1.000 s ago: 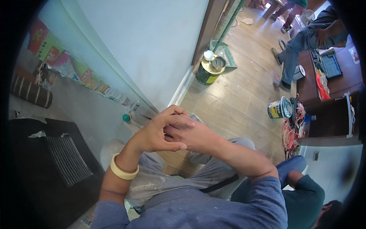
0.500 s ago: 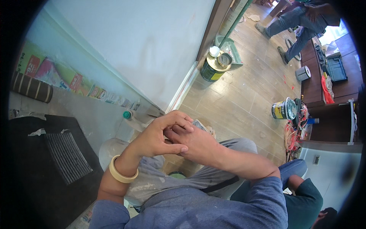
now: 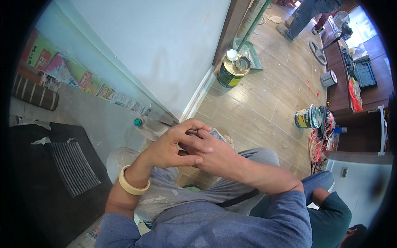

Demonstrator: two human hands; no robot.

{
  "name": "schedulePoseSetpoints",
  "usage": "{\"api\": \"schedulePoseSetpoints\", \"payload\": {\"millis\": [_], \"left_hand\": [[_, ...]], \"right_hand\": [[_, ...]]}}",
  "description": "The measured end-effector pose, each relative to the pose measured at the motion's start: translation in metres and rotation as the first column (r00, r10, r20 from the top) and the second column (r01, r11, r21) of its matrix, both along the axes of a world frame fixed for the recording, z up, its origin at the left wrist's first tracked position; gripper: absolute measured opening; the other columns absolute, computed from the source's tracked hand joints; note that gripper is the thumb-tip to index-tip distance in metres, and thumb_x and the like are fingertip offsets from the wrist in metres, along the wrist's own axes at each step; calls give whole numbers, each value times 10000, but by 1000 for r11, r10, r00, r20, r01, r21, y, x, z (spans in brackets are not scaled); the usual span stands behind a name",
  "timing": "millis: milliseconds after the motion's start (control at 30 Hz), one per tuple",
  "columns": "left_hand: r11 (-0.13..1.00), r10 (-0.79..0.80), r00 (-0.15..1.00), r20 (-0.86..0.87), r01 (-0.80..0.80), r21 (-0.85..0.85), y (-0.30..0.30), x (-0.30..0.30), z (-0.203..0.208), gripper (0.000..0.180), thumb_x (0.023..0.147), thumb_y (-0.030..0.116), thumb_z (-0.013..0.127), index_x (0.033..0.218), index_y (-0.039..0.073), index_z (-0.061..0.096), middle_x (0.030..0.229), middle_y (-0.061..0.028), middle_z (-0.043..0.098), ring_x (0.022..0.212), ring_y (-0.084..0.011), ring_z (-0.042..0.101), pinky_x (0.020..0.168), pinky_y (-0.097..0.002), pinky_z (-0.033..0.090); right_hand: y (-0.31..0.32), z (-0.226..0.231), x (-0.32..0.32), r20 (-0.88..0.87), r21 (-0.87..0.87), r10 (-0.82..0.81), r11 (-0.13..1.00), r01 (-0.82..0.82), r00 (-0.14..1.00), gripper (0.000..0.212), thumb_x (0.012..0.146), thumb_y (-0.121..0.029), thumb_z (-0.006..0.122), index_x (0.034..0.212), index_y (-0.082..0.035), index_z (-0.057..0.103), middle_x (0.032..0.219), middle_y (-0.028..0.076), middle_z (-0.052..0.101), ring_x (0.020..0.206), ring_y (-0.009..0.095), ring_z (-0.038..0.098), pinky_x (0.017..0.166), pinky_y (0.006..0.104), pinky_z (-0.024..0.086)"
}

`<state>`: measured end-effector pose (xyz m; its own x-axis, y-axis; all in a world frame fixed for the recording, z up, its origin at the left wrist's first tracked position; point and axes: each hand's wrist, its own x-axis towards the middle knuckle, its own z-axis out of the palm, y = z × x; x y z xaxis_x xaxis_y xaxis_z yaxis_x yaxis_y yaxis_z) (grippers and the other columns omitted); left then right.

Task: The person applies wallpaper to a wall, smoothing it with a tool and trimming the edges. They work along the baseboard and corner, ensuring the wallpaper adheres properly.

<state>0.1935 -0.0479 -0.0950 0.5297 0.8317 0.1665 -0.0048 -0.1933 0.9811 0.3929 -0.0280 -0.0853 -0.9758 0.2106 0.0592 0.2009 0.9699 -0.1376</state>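
Above your paint-smeared grey trousers, your left hand is wrapped, fingers curled, over your right hand, whose fingers are too hidden to tell their state. A cream, ring-shaped tape roll circles your left wrist. Beyond, brown wood-look floor runs between the smooth white wall and a dark brown cabinet. The black-and-yellow round can wears a printed label; colourful paper flyers at left carry print.

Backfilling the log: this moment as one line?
left hand: clasping right hand | right hand: clasped, partly covered | worn left: pale yellow ring | nearby: green-capped container
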Motion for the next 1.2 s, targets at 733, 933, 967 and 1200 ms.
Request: {"api": "schedulePoseSetpoints", "payload": {"millis": [733, 933, 967, 1200], "left_hand": [[946, 26, 954, 297, 73, -314, -1, -8, -4, 240, 801, 46, 868, 874, 46, 640, 1361, -171, 592, 1238, -189, 595, 1030, -340, 488], [969, -13, 975, 224, 67, -239, -1, -8, -3, 368, 784, 53, 878, 1107, 19, 705, 1379, -154, 582, 1191, -184, 625, 1036, -350, 496], [969, -13, 976, 219, 66, -240, -1, -7, -2, 391, 780, 57, 878, 1136, 23, 718, 1378, -145, 584, 1193, -186, 623, 1040, -352, 495], [984, -47, 996, 80, 60, -167, -6, -8, 3, 338, 752, 66, 864, 1083, 112, 817, 1362, -105, 585, 1245, -224, 578, 1079, -379, 468]], "right_hand": [[-3, 7, -7, -111, -95, 20, 995, -31, 994, 339, 849, -213, 661, 1160, -102, 736, 1211, 57, 636, 1199, 274, 606, 1020, 430, 498], [-4, 0, -8, -148, -64, 1, 998, -11, 989, 371, 872, -229, 656, 1196, -55, 704, 1244, 92, 602, 1284, 287, 566, 1103, 444, 478], [-4, -3, -8, -156, -67, 6, 998, -17, 988, 369, 885, -235, 647, 1205, -63, 710, 1252, 94, 600, 1282, 288, 565, 1101, 445, 472], [-13, -6, -4, -169, -41, 4, 999, -11, 986, 391, 864, -269, 685, 1189, -52, 688, 1276, 67, 613, 1273, 287, 556, 1065, 433, 475]]}}
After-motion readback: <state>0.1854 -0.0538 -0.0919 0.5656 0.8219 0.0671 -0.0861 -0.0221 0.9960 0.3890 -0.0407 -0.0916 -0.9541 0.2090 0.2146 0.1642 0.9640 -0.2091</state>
